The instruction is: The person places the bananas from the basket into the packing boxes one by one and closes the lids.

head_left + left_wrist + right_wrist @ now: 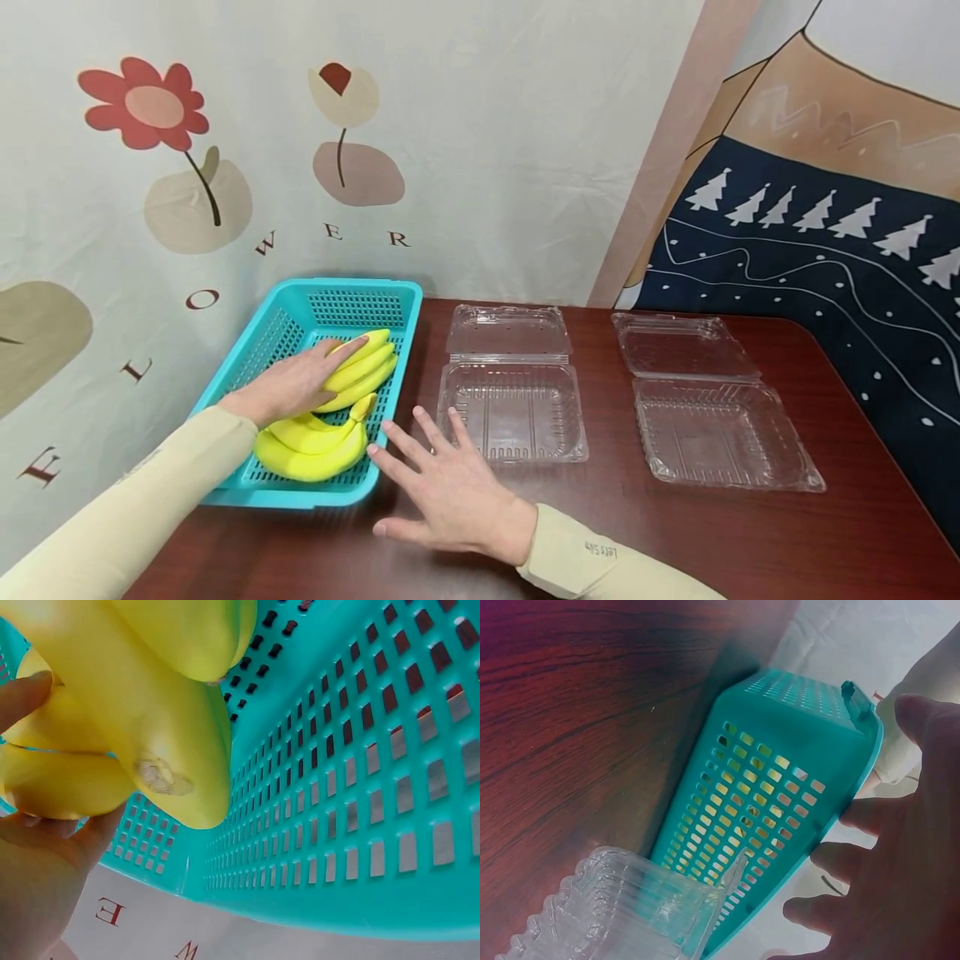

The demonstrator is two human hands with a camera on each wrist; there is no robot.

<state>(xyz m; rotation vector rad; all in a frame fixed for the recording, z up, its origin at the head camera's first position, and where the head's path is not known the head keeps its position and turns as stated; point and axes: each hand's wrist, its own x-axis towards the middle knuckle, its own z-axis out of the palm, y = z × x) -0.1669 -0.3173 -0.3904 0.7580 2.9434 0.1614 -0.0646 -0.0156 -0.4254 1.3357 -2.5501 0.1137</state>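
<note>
In the head view, my left hand (296,383) reaches into the turquoise basket (411,333) and grips the farther bunch of bananas (360,375). The left wrist view shows its thumb on one side of that bunch (67,780) and its fingers on the other. A second banana bunch (315,450) lies closer to me in the basket, under my left wrist. My right hand (457,492) is held palm down with spread fingers beside the basket's right wall, holding nothing. From the right wrist camera, its fingertips (806,911) appear right at the basket rim (840,817).
Two clear plastic clamshell boxes stand with lids laid back on the dark red table (600,525): one box (517,417) right of the basket, another (720,442) farther right. A printed cloth (510,167) hangs behind the table.
</note>
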